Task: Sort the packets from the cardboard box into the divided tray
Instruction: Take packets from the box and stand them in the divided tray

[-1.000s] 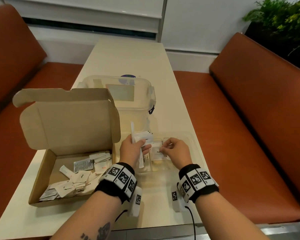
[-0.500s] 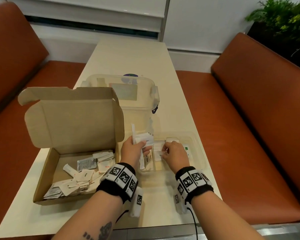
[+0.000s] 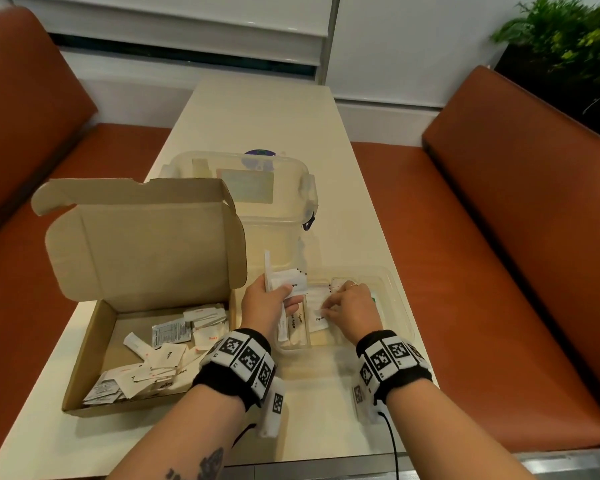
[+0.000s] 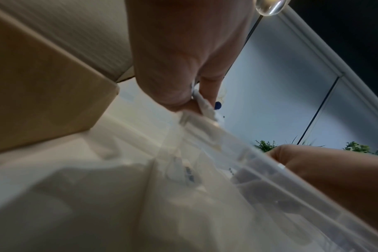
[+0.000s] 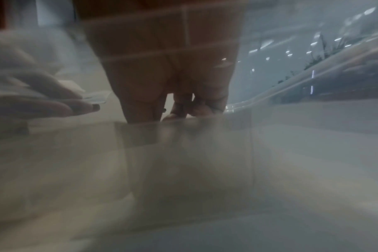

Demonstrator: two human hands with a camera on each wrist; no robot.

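Note:
The open cardboard box (image 3: 94, 348) lies on the left with several white packets (image 3: 167, 358) loose inside. The clear divided tray (image 3: 400, 306) sits to its right. My left hand (image 3: 274, 299) hovers over the tray's left end and grips a bunch of white packets (image 3: 288, 280), also seen pinched between thumb and fingers in the left wrist view (image 4: 205, 105). My right hand (image 3: 328, 308) is down in the tray's middle compartment, its fingertips pinching the edge of a white pepper packet (image 3: 316, 320). Sugar sticks (image 3: 297, 327) fill the left compartment.
A clear lidded plastic container (image 3: 257, 188) stands just behind the tray and the box's raised lid (image 3: 146, 237). Orange bench seats (image 3: 499, 271) flank the narrow table. A plant (image 3: 568, 46) stands at the back right.
My right hand has gone down from above the tray into its middle compartment with the packet. My left hand has stayed put with its bunch of packets.

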